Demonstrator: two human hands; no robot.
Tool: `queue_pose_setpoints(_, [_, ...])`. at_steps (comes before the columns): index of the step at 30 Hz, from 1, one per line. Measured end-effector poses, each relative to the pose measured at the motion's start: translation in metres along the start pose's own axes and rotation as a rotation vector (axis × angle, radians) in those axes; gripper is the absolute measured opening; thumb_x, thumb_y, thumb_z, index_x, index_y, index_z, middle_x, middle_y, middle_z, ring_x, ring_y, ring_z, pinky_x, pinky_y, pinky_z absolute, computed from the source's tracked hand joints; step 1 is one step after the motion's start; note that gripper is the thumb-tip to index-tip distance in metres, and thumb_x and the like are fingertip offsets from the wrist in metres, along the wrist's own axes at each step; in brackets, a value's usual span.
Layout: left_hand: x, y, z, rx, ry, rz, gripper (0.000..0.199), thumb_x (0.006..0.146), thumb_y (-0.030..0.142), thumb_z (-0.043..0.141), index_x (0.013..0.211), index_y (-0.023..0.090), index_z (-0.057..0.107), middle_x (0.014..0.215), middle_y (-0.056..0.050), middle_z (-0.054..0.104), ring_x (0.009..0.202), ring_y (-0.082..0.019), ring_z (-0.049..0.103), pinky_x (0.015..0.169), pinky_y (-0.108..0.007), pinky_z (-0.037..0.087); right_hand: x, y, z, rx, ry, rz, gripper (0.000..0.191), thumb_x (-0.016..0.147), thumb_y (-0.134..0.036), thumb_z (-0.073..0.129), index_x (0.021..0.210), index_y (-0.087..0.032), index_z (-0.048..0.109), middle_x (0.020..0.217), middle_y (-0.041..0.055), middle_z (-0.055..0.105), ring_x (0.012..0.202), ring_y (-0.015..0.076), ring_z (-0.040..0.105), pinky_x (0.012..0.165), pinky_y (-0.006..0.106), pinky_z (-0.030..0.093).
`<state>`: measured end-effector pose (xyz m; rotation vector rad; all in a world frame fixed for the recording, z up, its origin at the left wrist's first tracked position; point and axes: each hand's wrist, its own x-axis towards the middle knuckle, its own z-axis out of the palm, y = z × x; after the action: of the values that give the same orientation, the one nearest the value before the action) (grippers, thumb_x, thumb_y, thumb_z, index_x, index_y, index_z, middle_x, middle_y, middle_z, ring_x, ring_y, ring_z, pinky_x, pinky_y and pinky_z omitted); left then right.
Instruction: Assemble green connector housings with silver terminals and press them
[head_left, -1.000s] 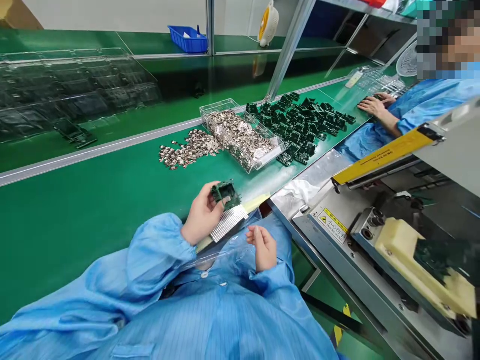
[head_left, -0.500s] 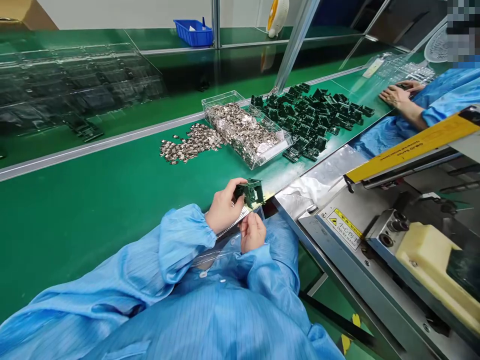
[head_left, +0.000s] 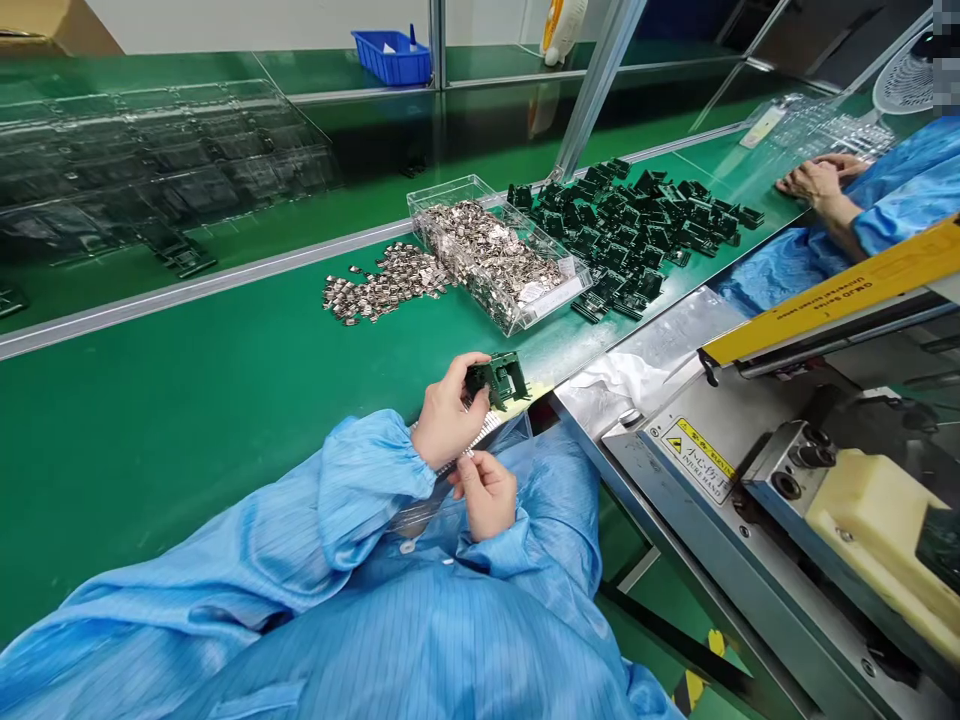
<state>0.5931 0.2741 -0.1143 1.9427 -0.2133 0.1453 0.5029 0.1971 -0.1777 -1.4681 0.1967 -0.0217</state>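
Note:
My left hand (head_left: 451,412) grips a dark green circuit-board part (head_left: 504,380) at the near edge of the green bench. Just below, my right hand (head_left: 486,490) is closed in a pinch at the side of a strip of small pale pieces (head_left: 489,424), which lies partly under my left hand. What the right fingertips hold is too small to make out. Beyond my hands stands a clear box (head_left: 551,306) full of small metal pieces, with a heap of the same pieces (head_left: 382,283) to its left and a pile of green board parts (head_left: 630,225) to its right.
A machine with a yellow bar (head_left: 840,300) and a cream block (head_left: 870,510) stands at the right. Behind it a person's hands (head_left: 821,180) rest at the bench. Clear trays (head_left: 172,150) lie at the back left, near a metal post (head_left: 600,85) and blue bin (head_left: 394,62).
My right hand has moved down and left along the strip, away from the green part. My left hand still holds that part. The view has shifted slightly.

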Motion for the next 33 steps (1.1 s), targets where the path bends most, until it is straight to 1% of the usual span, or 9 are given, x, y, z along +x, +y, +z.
queue_pose_setpoints(5, [0.0, 0.002, 0.002, -0.02, 0.038, -0.016, 0.04, 0.08, 0.01, 0.053, 0.119, 0.019, 0.052, 0.097, -0.003, 0.068, 0.078, -0.014, 0.067, 0.072, -0.024, 0.053, -0.002, 0.006, 0.0, -0.193, 0.05, -0.167, 0.043, 0.096, -0.048, 0.043, 0.065, -0.021, 0.053, 0.05, -0.0019, 0.05, 0.044, 0.0133, 0.045, 0.047, 0.026, 0.037])
queue_pose_setpoints(9, [0.0, 0.002, 0.002, -0.006, 0.042, -0.016, 0.04, 0.08, 0.01, 0.053, 0.12, 0.018, 0.052, 0.093, -0.002, 0.068, 0.072, -0.013, 0.065, 0.069, -0.024, 0.052, 0.002, 0.012, -0.004, -0.325, 0.048, -0.263, 0.041, 0.092, -0.05, 0.046, 0.06, -0.024, 0.05, 0.055, 0.0012, 0.05, 0.054, 0.0168, 0.046, 0.058, 0.031, 0.037])
queue_pose_setpoints(13, [-0.001, 0.002, 0.002, -0.004, 0.041, -0.017, 0.041, 0.08, 0.011, 0.053, 0.121, 0.018, 0.052, 0.09, -0.002, 0.068, 0.07, -0.013, 0.063, 0.068, -0.024, 0.052, 0.008, 0.016, -0.011, -0.387, -0.034, -0.279, 0.042, 0.089, -0.05, 0.046, 0.055, -0.025, 0.045, 0.056, 0.0019, 0.048, 0.054, 0.0171, 0.044, 0.057, 0.031, 0.035])
queue_pose_setpoints(17, [0.001, -0.002, 0.003, -0.046, 0.05, -0.033, 0.042, 0.08, 0.01, 0.054, 0.12, 0.019, 0.052, 0.095, -0.003, 0.067, 0.077, -0.014, 0.066, 0.073, -0.025, 0.052, 0.014, 0.019, -0.024, -0.424, -0.19, -0.227, 0.033, 0.082, -0.043, 0.057, 0.055, -0.024, 0.056, 0.055, 0.0013, 0.056, 0.053, 0.0164, 0.051, 0.054, 0.028, 0.037])
queue_pose_setpoints(19, [0.002, -0.004, 0.003, -0.128, 0.067, -0.029, 0.041, 0.079, 0.011, 0.055, 0.12, 0.019, 0.052, 0.1, -0.003, 0.067, 0.083, -0.014, 0.066, 0.077, -0.025, 0.052, 0.016, 0.016, -0.036, -0.449, -0.188, -0.191, 0.03, 0.077, -0.041, 0.064, 0.052, -0.024, 0.058, 0.048, -0.0001, 0.055, 0.045, 0.0152, 0.049, 0.048, 0.027, 0.035])
queue_pose_setpoints(23, [0.0, -0.004, 0.0, -0.334, 0.04, 0.024, 0.038, 0.083, 0.017, 0.056, 0.12, 0.018, 0.049, 0.101, -0.004, 0.065, 0.087, -0.014, 0.064, 0.079, -0.025, 0.052, 0.01, -0.013, -0.061, -0.466, -0.065, -0.154, 0.023, 0.079, -0.039, 0.068, 0.062, -0.023, 0.068, 0.049, -0.001, 0.06, 0.039, 0.0155, 0.052, 0.043, 0.026, 0.038])
queue_pose_setpoints(26, [-0.01, 0.005, -0.005, -0.35, -0.039, 0.039, 0.036, 0.087, 0.022, 0.056, 0.122, 0.018, 0.048, 0.096, -0.004, 0.063, 0.084, -0.013, 0.061, 0.075, -0.024, 0.051, 0.004, -0.055, -0.072, -0.447, 0.053, -0.193, 0.018, 0.087, -0.037, 0.064, 0.084, -0.022, 0.072, 0.062, 0.0001, 0.068, 0.051, 0.018, 0.062, 0.054, 0.028, 0.047])
queue_pose_setpoints(30, [-0.026, 0.021, -0.01, -0.358, -0.105, 0.029, 0.035, 0.09, 0.025, 0.055, 0.124, 0.021, 0.047, 0.103, -0.005, 0.062, 0.088, -0.015, 0.06, 0.075, -0.025, 0.049, 0.006, -0.104, -0.067, -0.424, 0.07, -0.42, 0.013, 0.091, -0.024, 0.06, 0.096, -0.022, 0.072, 0.079, 0.0022, 0.067, 0.071, 0.0182, 0.063, 0.067, 0.03, 0.049])
queue_pose_setpoints(33, [-0.034, 0.03, -0.012, -0.373, -0.146, 0.061, 0.034, 0.092, 0.026, 0.054, 0.125, 0.022, 0.046, 0.105, -0.005, 0.062, 0.085, -0.015, 0.059, 0.073, -0.024, 0.048, 0.014, -0.118, -0.056, -0.419, 0.102, -0.592, 0.013, 0.088, -0.016, 0.062, 0.092, -0.024, 0.072, 0.088, 0.0034, 0.06, 0.081, 0.0181, 0.059, 0.073, 0.031, 0.048])
